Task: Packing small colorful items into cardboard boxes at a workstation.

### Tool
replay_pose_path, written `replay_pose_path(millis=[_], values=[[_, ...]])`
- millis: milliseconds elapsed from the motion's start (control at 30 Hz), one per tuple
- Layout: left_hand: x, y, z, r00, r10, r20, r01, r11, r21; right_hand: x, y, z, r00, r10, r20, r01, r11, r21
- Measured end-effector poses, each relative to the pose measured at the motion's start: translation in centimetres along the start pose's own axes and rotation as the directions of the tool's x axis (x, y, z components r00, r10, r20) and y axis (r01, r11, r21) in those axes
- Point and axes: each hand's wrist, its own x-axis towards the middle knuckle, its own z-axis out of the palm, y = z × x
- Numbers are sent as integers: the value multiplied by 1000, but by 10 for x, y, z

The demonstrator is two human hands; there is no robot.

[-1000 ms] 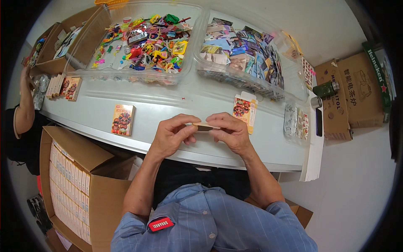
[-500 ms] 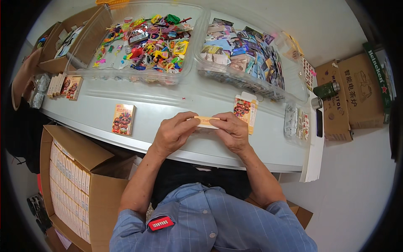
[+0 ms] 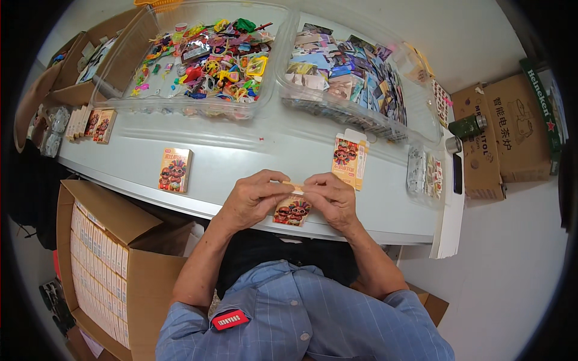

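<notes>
Both hands' grip, left hand [image 3: 253,198] and right hand [image 3: 332,197], pinches the small printed box [image 3: 291,210] at its top flap over the bench [image 3: 253,150] edge; closing seems underway, tucking next.

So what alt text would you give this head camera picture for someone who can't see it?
Both hands, left hand and right hand, hold a small cartoon-printed box over a white table. Behind sit a clear bin of colourful toys and a clear bin of cards.
</notes>
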Motion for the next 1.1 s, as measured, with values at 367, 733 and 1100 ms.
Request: replay_pose_path(millis=[367,733,1100], values=[[-4,13,-3,950,-288,119,312,880,-357,-2,-31,1,984,175,40,-175,985,-6],[3,39,-2,849,-507,150,528,797,-293,10,-51,-12,975,-96,201,160,928,-335],[2,40,2,871,-477,116,490,830,-268,14,-64,-16,924,332,191,-322,943,-82]])
